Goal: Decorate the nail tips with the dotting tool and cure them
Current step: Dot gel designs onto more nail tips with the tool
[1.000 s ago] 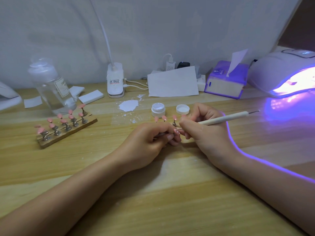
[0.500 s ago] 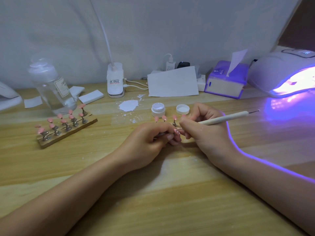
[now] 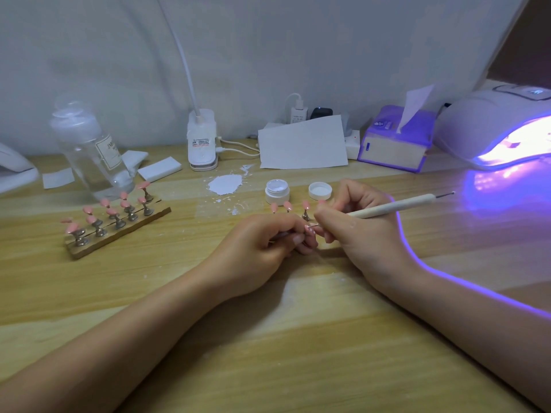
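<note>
Decorating stage, seen from the head camera. The left hand point(image 3: 262, 248) has its fingers curled round the small stand of a single pink nail tip point(image 3: 310, 231), holding it just above the wooden table point(image 3: 268, 338). The right hand point(image 3: 363, 234) grips the dotting tool point(image 3: 396, 205) like a pen; the working end of the tool meets the held nail tip, while the spare metal point at the far end angles up toward the curing lamp point(image 3: 492, 129).

Small pale marks appear on the held nail tip, so dotting of this piece seems under way, though the marks are too small to read as a pattern. Just behind the hands stands a short row of pink tips point(image 3: 286, 206), partly hidden; whether they carry dots cannot be told. A wooden rack point(image 3: 119, 234) to the left, well apart from the hands, carries more pink tips on metal stands, and these look plain.

An open jar point(image 3: 277, 190) and its lid point(image 3: 320, 190) sit just beyond the row. Near them lies a patch of white residue point(image 3: 225, 184).

The curing lamp at the far right glows violet. A small object seems to lie in its opening, but glare prevents identification.

By this evidence the task is at an early to middle point: one tip is being dotted, the rack of tips probably awaits decoration, and curing of the decorated pieces remains to be done.
</note>
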Tool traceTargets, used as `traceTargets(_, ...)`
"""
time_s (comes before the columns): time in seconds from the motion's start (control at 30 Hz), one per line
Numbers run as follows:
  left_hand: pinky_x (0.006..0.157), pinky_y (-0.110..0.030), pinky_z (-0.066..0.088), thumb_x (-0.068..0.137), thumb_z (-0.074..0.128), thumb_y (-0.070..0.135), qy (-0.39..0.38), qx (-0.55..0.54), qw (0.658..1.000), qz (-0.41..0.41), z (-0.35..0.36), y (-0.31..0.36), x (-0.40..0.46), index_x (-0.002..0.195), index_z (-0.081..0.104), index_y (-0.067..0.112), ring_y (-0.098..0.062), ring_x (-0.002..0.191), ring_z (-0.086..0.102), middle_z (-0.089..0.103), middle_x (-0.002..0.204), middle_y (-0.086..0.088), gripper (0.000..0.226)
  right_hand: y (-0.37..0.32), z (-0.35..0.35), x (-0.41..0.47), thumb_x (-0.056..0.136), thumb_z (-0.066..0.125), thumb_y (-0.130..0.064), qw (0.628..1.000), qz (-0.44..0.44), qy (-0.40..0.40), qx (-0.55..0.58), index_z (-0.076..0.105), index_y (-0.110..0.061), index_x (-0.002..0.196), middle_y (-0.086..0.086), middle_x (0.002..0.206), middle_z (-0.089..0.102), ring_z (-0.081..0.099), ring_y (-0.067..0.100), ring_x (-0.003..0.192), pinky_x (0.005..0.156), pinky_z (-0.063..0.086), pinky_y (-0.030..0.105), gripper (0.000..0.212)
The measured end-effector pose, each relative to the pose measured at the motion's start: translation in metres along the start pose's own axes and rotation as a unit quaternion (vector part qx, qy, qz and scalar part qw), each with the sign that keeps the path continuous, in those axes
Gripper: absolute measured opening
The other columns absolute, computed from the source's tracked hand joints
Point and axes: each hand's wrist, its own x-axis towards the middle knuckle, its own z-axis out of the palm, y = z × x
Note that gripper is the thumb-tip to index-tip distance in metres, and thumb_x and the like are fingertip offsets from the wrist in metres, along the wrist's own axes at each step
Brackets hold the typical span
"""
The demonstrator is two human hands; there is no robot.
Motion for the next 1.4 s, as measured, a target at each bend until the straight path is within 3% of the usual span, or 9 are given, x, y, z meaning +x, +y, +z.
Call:
traceTargets(0.1, 0.068, -0.005, 0.040, 0.091, 0.046, -0.004, 0.004, -0.003, 1.000, -0.004, 0.000, 0.001, 0.000, 0.087, 0.065, 0.005, 0.004, 0.078, 0.063, 0.067, 0.081, 0.005, 0.021, 0.000, 0.000, 0.001, 0.074, 0.058, 0.007, 1.000, 0.012, 0.010, 0.022, 0.039, -0.013, 0.049, -0.005, 0.037, 0.042, 0.043, 0.003, 0.036, 0.058, 0.053, 0.044, 0.038)
traceTargets(0.23, 0.073, -0.010, 0.045, 0.090, 0.050, -0.003, 0.022, -0.030, 0.999, -0.004, 0.000, 0.004, -0.002, 0.085, 0.066, 0.011, -0.004, 0.084, 0.066, 0.070, 0.083, 0.002, 0.022, 0.002, -0.002, 0.003, 0.078, 0.060, 0.006, 0.997, 0.006, 0.045, 0.065, 0.043, -0.023, 0.043, -0.006, 0.035, 0.043, 0.041, 0.003, 0.035, 0.049, 0.054, 0.026, 0.049)
traceTargets(0.33, 0.074, -0.013, 0.049, 0.084, 0.058, -0.006, 0.053, -0.062, 0.997, 0.004, 0.001, 0.007, -0.004, 0.086, 0.071, 0.005, -0.002, 0.075, 0.067, 0.070, 0.080, 0.010, 0.017, 0.004, -0.004, 0.006, 0.081, 0.062, -0.001, 0.994, 0.003, 0.078, 0.082, 0.043, -0.024, 0.042, -0.008, 0.036, 0.043, 0.041, 0.003, 0.037, 0.052, 0.053, 0.028, 0.049)
traceTargets(0.53, 0.068, -0.030, 0.053, 0.074, 0.065, 0.011, 0.103, -0.109, 0.987, 0.055, -0.001, 0.017, -0.007, 0.089, 0.072, 0.008, -0.016, 0.080, 0.063, 0.069, 0.083, -0.010, 0.017, 0.006, -0.006, 0.010, 0.083, 0.060, -0.003, 0.990, 0.004, 0.091, 0.104, 0.045, -0.024, 0.041, -0.006, 0.039, 0.045, 0.040, 0.002, 0.036, 0.045, 0.046, 0.019, 0.049)
traceTargets(0.67, 0.066, -0.022, 0.052, 0.069, 0.066, 0.015, 0.153, -0.137, 0.978, 0.047, -0.008, 0.019, -0.007, 0.084, 0.070, 0.016, -0.011, 0.080, 0.063, 0.069, 0.083, -0.005, 0.015, 0.007, -0.007, 0.011, 0.083, 0.061, -0.005, 0.989, 0.019, 0.096, 0.107, 0.047, -0.023, 0.041, -0.008, 0.039, 0.045, 0.040, 0.001, 0.036, 0.043, 0.045, 0.018, 0.049)
traceTargets(0.9, 0.066, -0.008, 0.049, 0.075, 0.070, 0.002, 0.236, -0.108, 0.964, -0.056, -0.033, 0.004, -0.003, 0.076, 0.069, 0.017, 0.001, 0.070, 0.066, 0.072, 0.073, 0.008, 0.015, 0.007, -0.008, 0.011, 0.083, 0.060, -0.004, 0.988, 0.043, 0.097, 0.109, 0.047, -0.023, 0.039, -0.009, 0.039, 0.045, 0.040, 0.001, 0.036, 0.044, 0.047, 0.018, 0.050)
traceTargets(1.03, 0.067, -0.007, 0.048, 0.077, 0.069, 0.005, 0.223, -0.070, 0.966, -0.107, -0.040, -0.004, -0.003, 0.074, 0.068, 0.016, 0.002, 0.069, 0.062, 0.071, 0.080, -0.001, 0.012, 0.007, -0.008, 0.012, 0.083, 0.059, -0.003, 0.987, 0.052, 0.100, 0.111, 0.046, -0.022, 0.038, -0.009, 0.039, 0.044, 0.039, 0.001, 0.035, 0.044, 0.046, 0.018, 0.050)
traceTargets(1.17, 0.061, -0.003, 0.043, 0.076, 0.070, 0.002, 0.185, -0.073, 0.969, -0.147, -0.040, -0.006, -0.003, 0.070, 0.068, 0.017, 0.005, 0.065, 0.063, 0.068, 0.071, 0.008, 0.016, 0.007, -0.008, 0.013, 0.083, 0.059, -0.002, 0.986, 0.060, 0.103, 0.113, 0.045, -0.022, 0.037, -0.009, 0.037, 0.043, 0.039, 0.001, 0.035, 0.044, 0.045, 0.017, 0.052)
traceTargets(1.4, 0.069, -0.007, 0.047, 0.075, 0.070, 0.000, 0.157, -0.088, 0.973, -0.148, -0.040, -0.010, -0.002, 0.068, 0.066, 0.017, -0.002, 0.077, 0.065, 0.067, 0.077, 0.004, 0.019, 0.009, -0.009, 0.013, 0.083, 0.060, -0.003, 0.987, 0.064, 0.102, 0.109, 0.044, -0.021, 0.038, -0.009, 0.038, 0.042, 0.039, 0.001, 0.035, 0.044, 0.045, 0.017, 0.051)
